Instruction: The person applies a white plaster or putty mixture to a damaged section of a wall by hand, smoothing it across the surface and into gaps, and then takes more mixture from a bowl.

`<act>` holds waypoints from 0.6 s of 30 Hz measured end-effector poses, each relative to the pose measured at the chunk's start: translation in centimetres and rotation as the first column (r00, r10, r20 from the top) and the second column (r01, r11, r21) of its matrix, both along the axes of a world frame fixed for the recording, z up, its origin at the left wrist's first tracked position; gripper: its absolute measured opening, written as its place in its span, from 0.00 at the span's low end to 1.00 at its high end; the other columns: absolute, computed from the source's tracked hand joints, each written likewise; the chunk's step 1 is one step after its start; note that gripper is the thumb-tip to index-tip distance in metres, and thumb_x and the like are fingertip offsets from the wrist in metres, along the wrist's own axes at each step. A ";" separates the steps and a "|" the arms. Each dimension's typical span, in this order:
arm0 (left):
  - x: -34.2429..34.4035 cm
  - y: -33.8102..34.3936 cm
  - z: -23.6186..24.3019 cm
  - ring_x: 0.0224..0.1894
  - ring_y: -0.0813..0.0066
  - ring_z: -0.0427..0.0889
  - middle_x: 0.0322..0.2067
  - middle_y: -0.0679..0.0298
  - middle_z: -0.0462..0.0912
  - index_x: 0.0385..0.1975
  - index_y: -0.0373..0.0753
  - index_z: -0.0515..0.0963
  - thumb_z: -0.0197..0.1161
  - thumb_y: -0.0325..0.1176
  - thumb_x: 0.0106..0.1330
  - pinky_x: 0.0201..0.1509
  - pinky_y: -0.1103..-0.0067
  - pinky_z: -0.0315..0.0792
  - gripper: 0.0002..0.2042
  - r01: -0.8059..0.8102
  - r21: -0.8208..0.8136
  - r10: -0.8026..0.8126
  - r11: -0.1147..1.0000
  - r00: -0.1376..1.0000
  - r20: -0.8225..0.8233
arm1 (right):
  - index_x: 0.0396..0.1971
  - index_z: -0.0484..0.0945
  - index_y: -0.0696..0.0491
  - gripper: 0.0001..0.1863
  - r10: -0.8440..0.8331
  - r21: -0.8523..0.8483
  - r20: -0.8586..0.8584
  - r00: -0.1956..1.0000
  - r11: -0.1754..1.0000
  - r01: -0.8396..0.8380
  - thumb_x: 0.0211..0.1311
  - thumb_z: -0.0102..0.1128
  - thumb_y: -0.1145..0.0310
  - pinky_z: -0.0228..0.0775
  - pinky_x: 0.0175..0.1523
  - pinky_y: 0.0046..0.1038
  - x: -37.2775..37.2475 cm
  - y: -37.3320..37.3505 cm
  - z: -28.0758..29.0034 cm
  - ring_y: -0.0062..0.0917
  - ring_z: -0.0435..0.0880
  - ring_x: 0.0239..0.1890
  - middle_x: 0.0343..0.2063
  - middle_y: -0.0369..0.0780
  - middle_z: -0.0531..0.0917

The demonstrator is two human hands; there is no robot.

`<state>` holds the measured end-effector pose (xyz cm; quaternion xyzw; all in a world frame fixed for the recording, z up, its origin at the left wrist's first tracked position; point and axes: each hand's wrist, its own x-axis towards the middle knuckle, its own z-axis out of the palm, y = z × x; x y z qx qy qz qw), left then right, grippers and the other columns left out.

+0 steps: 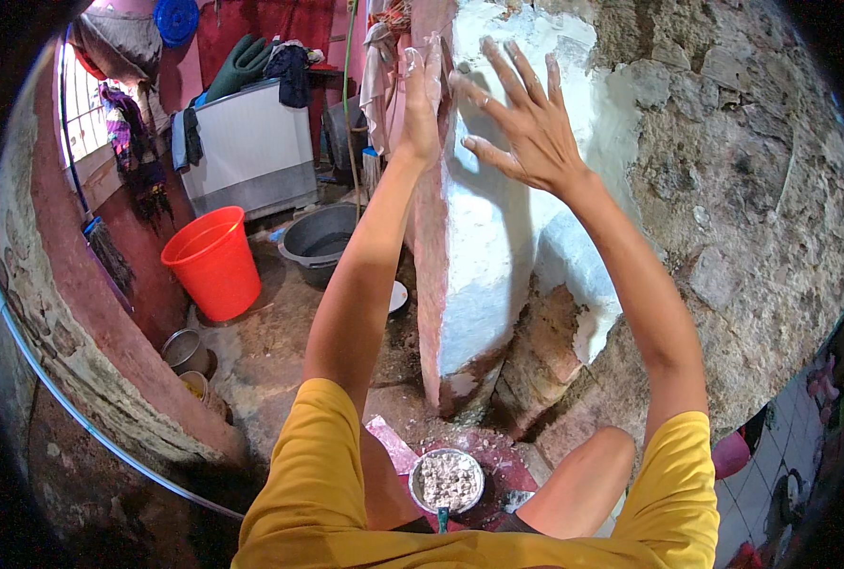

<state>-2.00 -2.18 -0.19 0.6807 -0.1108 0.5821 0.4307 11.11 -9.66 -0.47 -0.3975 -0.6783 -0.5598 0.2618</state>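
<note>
bowl (482,481) of lumpy pale paste (447,478) between the legs. right grip (530,131) apart, fingers spread at face of white-coated wall (484,284); left grip (423,109) unclenched, fingers straight at its left edge. red bucket (225,275), dark basin (306,267) beyond, left.

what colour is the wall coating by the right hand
White, bluish in places; the wall coating shows best in the head view.

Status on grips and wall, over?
Left grip open, empty, by wall edge. Right grip open, empty, at white coating; contact unclear. Bowl below. Nothing visible blocking either.
</note>
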 end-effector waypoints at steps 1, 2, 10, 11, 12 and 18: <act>0.0 0.0 0.1 0.69 0.69 0.37 0.67 0.56 0.40 0.65 0.30 0.40 0.23 0.64 0.63 0.69 0.76 0.31 0.42 0.004 -0.001 -0.004 1.000 1.000 -0.003 | 0.60 0.62 0.37 0.33 0.021 0.011 -0.045 0.999 1.000 -0.021 0.55 0.44 0.38 0.27 0.67 0.52 0.0 0.3 0.1 0.37 0.45 0.68 0.65 0.42 0.51; 0.1 -0.1 0.0 0.69 0.69 0.37 0.67 0.56 0.40 0.65 0.30 0.40 0.23 0.64 0.64 0.69 0.76 0.31 0.42 0.011 -0.004 -0.011 1.000 1.000 -0.002 | 0.60 0.62 0.37 0.34 0.042 0.023 -0.090 0.995 0.999 -0.040 0.55 0.44 0.38 0.27 0.67 0.52 0.0 0.6 0.1 0.38 0.45 0.68 0.65 0.43 0.51; -0.3 0.7 0.0 0.69 0.69 0.37 0.67 0.56 0.40 0.65 0.30 0.40 0.24 0.63 0.64 0.69 0.77 0.31 0.41 0.007 0.007 -0.007 1.000 1.000 -0.014 | 0.60 0.62 0.32 0.35 0.082 0.083 -0.072 0.994 0.994 -0.076 0.52 0.45 0.35 0.28 0.66 0.54 0.0 0.5 -0.3 0.38 0.47 0.67 0.65 0.42 0.51; -0.2 0.8 0.0 0.69 0.69 0.37 0.67 0.56 0.40 0.65 0.30 0.40 0.24 0.63 0.64 0.69 0.77 0.31 0.41 0.012 0.007 -0.012 1.000 1.000 -0.017 | 0.59 0.62 0.30 0.34 0.062 0.079 -0.064 0.996 0.995 -0.057 0.52 0.45 0.34 0.28 0.66 0.54 -0.2 0.5 0.0 0.38 0.47 0.67 0.65 0.41 0.51; -0.2 0.8 -0.2 0.69 0.69 0.37 0.67 0.56 0.40 0.65 0.30 0.40 0.24 0.63 0.65 0.69 0.77 0.31 0.41 0.023 0.007 -0.023 1.000 1.000 -0.021 | 0.59 0.62 0.28 0.33 0.044 0.075 -0.056 0.997 0.996 -0.039 0.52 0.45 0.34 0.29 0.67 0.54 -0.3 0.5 0.2 0.37 0.47 0.67 0.65 0.41 0.51; -0.2 1.3 -0.2 0.69 0.69 0.38 0.67 0.55 0.39 0.64 0.28 0.40 0.26 0.59 0.67 0.69 0.78 0.31 0.39 0.024 0.041 -0.025 0.999 1.000 0.002 | 0.59 0.59 0.22 0.32 -0.040 0.088 -0.012 0.999 0.995 0.041 0.51 0.45 0.34 0.30 0.67 0.53 1.8 1.5 1.0 0.37 0.46 0.68 0.66 0.39 0.50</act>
